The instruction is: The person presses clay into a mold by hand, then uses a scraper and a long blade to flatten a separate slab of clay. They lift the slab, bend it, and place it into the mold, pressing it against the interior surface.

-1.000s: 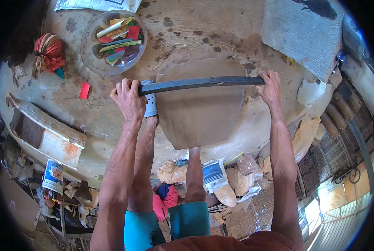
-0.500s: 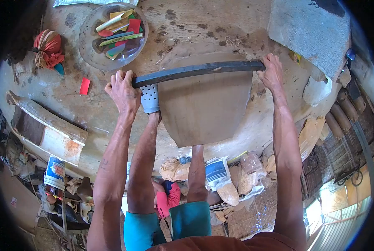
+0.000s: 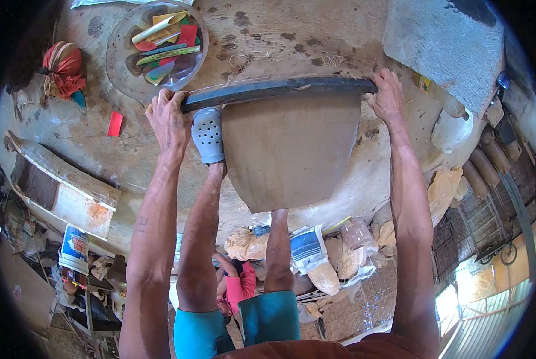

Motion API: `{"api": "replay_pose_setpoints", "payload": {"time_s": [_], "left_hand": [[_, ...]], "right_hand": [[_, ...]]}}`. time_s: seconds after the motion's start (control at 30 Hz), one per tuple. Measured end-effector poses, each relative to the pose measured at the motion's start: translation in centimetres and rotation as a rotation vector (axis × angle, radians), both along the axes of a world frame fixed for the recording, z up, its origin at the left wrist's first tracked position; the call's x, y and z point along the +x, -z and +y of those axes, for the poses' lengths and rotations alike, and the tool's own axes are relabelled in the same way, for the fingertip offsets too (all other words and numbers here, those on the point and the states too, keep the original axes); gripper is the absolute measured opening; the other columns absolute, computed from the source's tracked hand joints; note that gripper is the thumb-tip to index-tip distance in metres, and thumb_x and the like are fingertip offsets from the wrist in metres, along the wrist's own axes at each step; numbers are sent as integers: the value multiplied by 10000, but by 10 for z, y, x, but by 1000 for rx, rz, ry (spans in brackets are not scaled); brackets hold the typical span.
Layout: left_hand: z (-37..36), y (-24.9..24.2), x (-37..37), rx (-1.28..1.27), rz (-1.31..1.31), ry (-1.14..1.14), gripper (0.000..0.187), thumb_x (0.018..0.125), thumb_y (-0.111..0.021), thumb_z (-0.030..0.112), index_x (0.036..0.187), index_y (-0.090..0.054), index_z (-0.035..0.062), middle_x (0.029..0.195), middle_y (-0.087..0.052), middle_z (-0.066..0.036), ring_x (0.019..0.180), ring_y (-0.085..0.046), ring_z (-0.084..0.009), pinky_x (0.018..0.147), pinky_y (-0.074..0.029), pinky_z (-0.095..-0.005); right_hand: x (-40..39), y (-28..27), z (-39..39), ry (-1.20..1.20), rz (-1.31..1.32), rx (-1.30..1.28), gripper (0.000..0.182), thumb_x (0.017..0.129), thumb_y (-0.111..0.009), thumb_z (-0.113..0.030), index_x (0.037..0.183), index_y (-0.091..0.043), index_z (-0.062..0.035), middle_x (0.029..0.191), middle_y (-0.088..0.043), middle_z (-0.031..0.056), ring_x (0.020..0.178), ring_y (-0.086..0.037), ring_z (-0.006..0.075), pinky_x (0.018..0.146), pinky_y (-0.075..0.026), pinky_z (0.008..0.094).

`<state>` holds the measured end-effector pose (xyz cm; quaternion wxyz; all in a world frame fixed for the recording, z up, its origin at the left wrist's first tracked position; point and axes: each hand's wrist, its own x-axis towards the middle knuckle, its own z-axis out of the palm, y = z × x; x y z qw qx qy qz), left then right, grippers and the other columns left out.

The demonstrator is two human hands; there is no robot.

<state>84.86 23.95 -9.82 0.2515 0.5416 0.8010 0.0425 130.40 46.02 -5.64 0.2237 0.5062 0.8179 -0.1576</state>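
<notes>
A long dark bar (image 3: 280,88), slightly bowed in view, spans the far edge of a flat grey-brown clay sheet (image 3: 292,149). My left hand (image 3: 171,116) is closed round the bar's left end, and my right hand (image 3: 388,96) grips its right end. The sheet's far edge is hidden under or behind the bar. Its near edge is uneven and lies over my right leg (image 3: 278,251). My left foot, in a light blue perforated clog (image 3: 208,134), stands just left of the sheet.
A clear basin (image 3: 199,66) of coloured scraps sits at upper left, near a tied red cloth bundle (image 3: 64,69) and a red piece (image 3: 115,124). A curved trough (image 3: 64,173) lies left. A grey slab (image 3: 441,54) is at upper right. A person in pink (image 3: 240,284) is below.
The bar has moved a little away from me, toward the top of the view, with both hands still on it. More of the blue clog shows now.
</notes>
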Motion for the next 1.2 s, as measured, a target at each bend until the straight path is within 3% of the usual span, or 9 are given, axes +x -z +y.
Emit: {"api": "replay_pose_setpoints", "payload": {"time_s": [0.1,0.17,0.57,0.73,0.97,1.03,1.2], "left_hand": [[5,2,-3,-42,-15,19,457,676,-835,63,1121,-800,164,1016,-628,-48,1036,-609,-271,985,-428,-438],[8,0,-3,88,0,39,454,621,-749,-20,1061,-792,84,922,-643,-105,924,-646,-330,844,-502,-438],[-14,7,-17,-68,-4,-9,480,624,-752,6,1092,-803,96,949,-671,-140,975,-673,-362,880,-537,-454],[-9,5,-15,-58,6,-14,482,618,-755,6,1088,-805,100,944,-672,-142,966,-677,-359,872,-541,-450],[9,11,19,22,54,4,439,642,-761,45,1071,-822,116,948,-674,-129,957,-673,-353,861,-537,-448],[9,15,26,-16,40,-7,363,681,-825,86,1036,-842,160,975,-689,-74,993,-662,-292,935,-477,-445],[11,17,29,-21,37,5,375,678,-790,57,1035,-842,159,986,-696,-73,998,-662,-293,939,-475,-445]], "right_hand": [[-4,4,4,-10,3,-8,439,719,-874,-147,1139,-753,-98,1100,-606,99,1135,-571,328,969,-488,473],[-5,7,7,-14,9,-18,442,722,-874,-148,1144,-753,-97,1104,-608,102,1138,-573,330,970,-491,475],[-24,19,20,-18,-45,-197,509,701,-846,-150,1194,-742,-79,1093,-583,135,1170,-565,351,1038,-475,488],[-18,20,18,-45,-42,-155,415,725,-794,-152,1131,-759,-74,1128,-623,144,1153,-587,360,1020,-504,485],[21,17,15,15,-59,-133,478,694,-815,-142,1165,-760,-87,1123,-615,156,1151,-587,376,1003,-515,499],[28,17,12,31,-77,-136,483,684,-833,-139,1158,-754,-85,1117,-611,155,1144,-588,377,1006,-511,502],[37,11,-3,5,-22,-93,482,710,-832,-126,1170,-698,-71,1095,-594,147,1124,-582,373,989,-503,497]]}}
